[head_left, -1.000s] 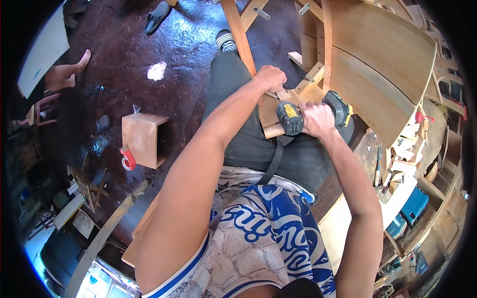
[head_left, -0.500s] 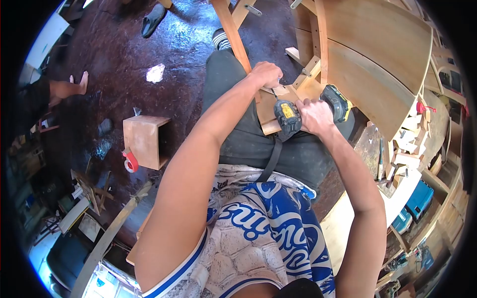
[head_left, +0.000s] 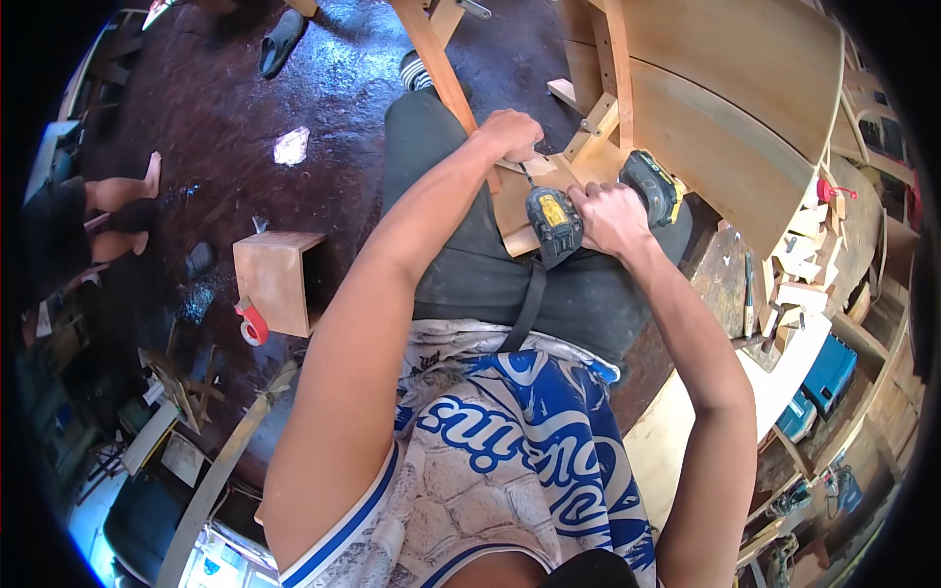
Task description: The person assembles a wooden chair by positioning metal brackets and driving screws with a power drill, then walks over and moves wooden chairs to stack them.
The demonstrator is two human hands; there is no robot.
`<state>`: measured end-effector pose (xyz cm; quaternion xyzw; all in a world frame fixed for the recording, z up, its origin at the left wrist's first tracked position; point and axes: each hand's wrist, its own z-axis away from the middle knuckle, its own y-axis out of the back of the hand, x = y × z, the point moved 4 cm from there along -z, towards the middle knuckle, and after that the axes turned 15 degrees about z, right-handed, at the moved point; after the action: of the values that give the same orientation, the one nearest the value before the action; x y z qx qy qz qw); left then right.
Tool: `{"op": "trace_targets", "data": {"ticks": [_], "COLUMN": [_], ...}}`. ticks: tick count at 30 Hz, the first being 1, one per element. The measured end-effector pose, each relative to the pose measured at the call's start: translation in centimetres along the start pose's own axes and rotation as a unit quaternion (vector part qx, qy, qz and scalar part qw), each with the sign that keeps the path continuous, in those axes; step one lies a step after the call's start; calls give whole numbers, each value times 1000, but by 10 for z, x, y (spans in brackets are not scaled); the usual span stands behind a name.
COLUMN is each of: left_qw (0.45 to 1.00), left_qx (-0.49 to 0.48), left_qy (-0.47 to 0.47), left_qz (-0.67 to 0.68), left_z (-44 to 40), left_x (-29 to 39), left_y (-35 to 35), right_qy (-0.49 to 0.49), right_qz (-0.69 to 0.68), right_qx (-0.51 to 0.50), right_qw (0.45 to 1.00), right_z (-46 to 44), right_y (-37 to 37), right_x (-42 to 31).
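— So, what is the biggest thing around the hands?

— The dark, glossy floor (head_left: 343,176), spreading ahead and to the left of the left hand (head_left: 512,135). Next comes the wooden furniture (head_left: 725,127), its broad panels standing ahead and to the right of the right hand (head_left: 610,220).

— After that?

— The dark trousers (head_left: 461,284), beneath both hands. Then a wooden box (head_left: 274,279) on the floor, well apart to the left of the left hand.

— And the piece of wood (head_left: 512,208)?

— Over the lap, just on the near side of the left hand and left of the right one.

— Who has the drill (head_left: 556,223)?

— The right hand, wrapped round its handle.

— The left hand?

— Fingers bent down at the wood's far end; their tips are hidden, so I can't tell whether they grip anything.

— Smaller still?

— A red tape dispenser (head_left: 252,323) at the box's near corner, left of the left hand, then the thin bit (head_left: 527,174), running from the drill toward the left hand.
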<state>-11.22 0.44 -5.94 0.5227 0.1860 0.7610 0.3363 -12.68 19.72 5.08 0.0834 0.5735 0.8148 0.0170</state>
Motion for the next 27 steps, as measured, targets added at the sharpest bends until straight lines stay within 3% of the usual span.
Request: {"op": "trace_targets", "data": {"ticks": [27], "left_qw": [1000], "left_qx": [-19], "left_qy": [-3], "left_qz": [-22], "left_z": [1], "left_x": [5], "left_y": [1], "right_qy": [-13], "right_qz": [-7], "right_qx": [48], "right_qw": [999], "right_z": [1], "right_y": [3], "right_x": [0]}}
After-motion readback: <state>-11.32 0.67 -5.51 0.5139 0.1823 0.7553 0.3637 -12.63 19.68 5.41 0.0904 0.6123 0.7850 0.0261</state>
